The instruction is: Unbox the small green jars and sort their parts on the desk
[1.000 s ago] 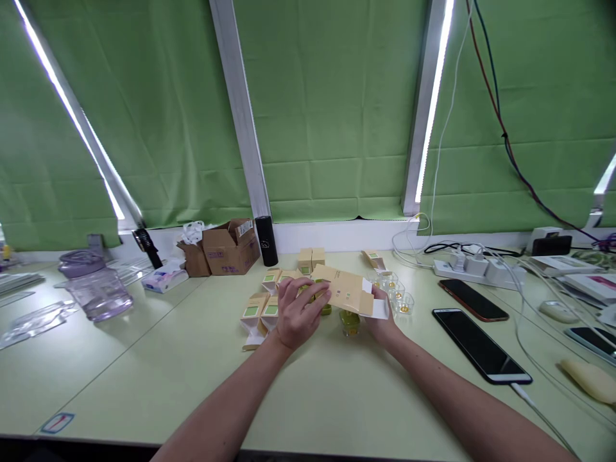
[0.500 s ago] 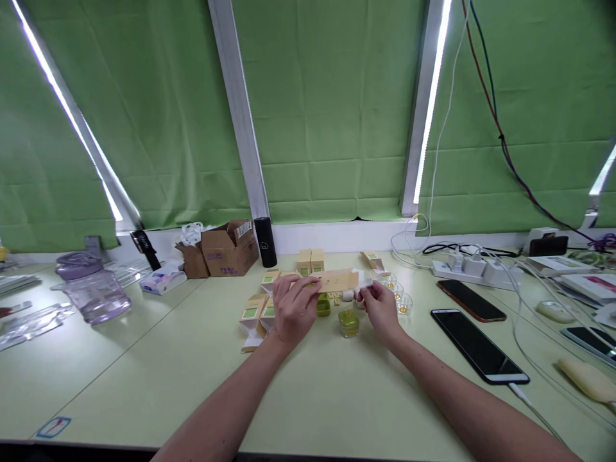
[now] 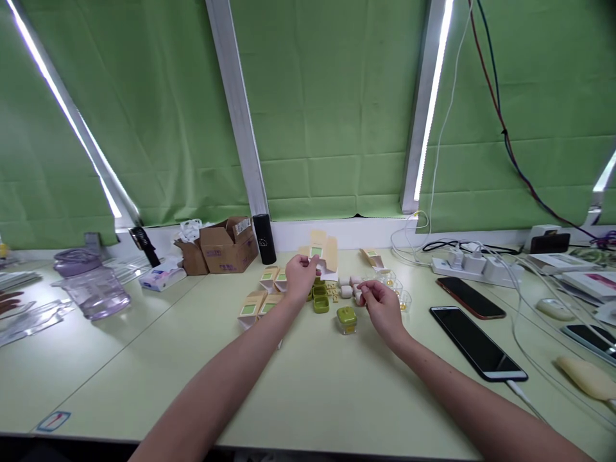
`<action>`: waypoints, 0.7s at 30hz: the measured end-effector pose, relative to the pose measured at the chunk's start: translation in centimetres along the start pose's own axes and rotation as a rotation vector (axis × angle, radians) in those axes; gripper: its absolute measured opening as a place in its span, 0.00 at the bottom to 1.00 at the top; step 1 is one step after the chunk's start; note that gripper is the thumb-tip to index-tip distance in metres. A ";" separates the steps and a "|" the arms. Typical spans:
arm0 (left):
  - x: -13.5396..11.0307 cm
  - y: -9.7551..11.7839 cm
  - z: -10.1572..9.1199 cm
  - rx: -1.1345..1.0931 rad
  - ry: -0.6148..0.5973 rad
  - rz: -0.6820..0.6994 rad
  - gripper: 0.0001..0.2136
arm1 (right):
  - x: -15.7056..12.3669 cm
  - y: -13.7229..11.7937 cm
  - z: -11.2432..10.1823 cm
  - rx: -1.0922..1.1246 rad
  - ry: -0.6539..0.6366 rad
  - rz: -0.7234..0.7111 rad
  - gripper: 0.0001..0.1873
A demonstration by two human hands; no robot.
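Note:
My left hand (image 3: 300, 277) pinches a small tan paper box (image 3: 331, 254) with raised flaps and a green-and-white label. My right hand (image 3: 385, 309) is closed in a pinch beside several small white cylinders (image 3: 346, 291); what its fingertips hold, if anything, I cannot make out. Between the hands sits a clear square jar with a green lid (image 3: 346, 316). Green square cups (image 3: 321, 303) and small yellowish pieces (image 3: 333, 290) lie near it. Several clear containers (image 3: 405, 300) with yellow bits are partly hidden behind my right hand. More tan labelled boxes (image 3: 250, 307) stand by my left forearm.
Phones (image 3: 476, 343) and a power strip (image 3: 476, 271) with cables are to the right. A purple bottle (image 3: 94, 289), a tissue pack (image 3: 162, 274), a cardboard box (image 3: 228, 247) and a black cylinder (image 3: 264, 239) stand left. Another person's hand (image 3: 8, 301) shows at the left edge.
The flat, stretched-out tan box between my hands now stands with flaps open in my left hand, farther back. My right hand has let go of its white end. Another person's hand shows more at left.

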State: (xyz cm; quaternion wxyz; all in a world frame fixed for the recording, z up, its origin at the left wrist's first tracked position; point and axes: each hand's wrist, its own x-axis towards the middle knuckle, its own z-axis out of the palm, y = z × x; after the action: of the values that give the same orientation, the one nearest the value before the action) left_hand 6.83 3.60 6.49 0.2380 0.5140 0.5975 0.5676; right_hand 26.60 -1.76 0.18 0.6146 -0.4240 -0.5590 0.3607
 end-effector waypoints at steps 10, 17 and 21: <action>5.3 0.4 9.8 0.195 -0.060 -0.156 0.16 | -0.8 -0.7 -0.2 -0.008 -0.026 -0.014 0.21; 7.3 -1.9 12.6 0.378 -0.179 -0.197 0.17 | -0.8 -1.0 -0.5 -0.017 -0.041 -0.024 0.21; 8.3 -3.0 12.3 0.442 -0.205 -0.117 0.20 | -0.8 -1.1 -0.5 -0.009 -0.029 -0.020 0.22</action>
State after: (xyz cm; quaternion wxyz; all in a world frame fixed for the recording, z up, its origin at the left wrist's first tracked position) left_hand 13.55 16.79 3.22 0.2115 0.5730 0.7086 0.3532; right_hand 26.93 -2.94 0.94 0.6081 -0.4156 -0.5737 0.3582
